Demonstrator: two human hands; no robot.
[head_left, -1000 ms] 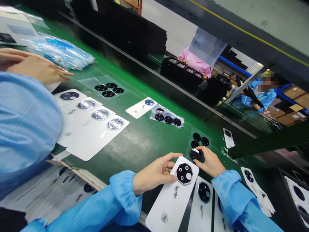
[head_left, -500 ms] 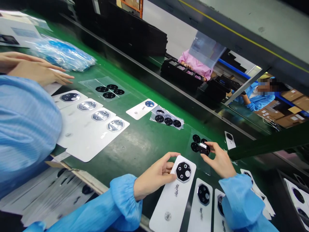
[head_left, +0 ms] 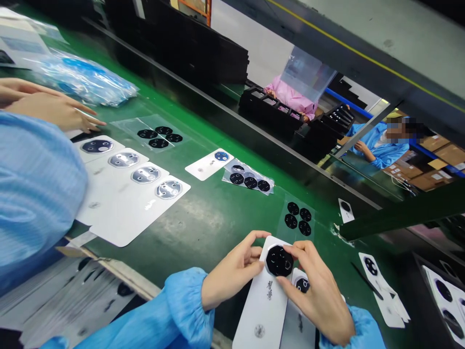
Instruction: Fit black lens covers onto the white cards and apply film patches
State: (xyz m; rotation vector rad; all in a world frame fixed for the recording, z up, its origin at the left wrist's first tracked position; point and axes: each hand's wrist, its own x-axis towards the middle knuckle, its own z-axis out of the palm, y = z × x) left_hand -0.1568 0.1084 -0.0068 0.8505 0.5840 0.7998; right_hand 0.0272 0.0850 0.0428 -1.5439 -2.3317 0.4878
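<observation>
Green bench (head_left: 203, 218), white panel (head_left: 267, 305), black disc (head_left: 278, 261)

The bench top is smooth and scuffed. At right, a black tray (head_left: 412, 281) holds other white panels (head_left: 448, 304). The held panel, thin and round-cornered, is near the bench's front edge; beyond it, a clear film sheet (head_left: 285, 233) carries four black discs (head_left: 304, 228). The left hand (head_left: 232, 265), fingers curled, has its grip clamped on the panel's edge. The right hand (head_left: 319, 288) bends inward, thumb and forefinger pinching the glossy disc over the panel's upper end.
</observation>
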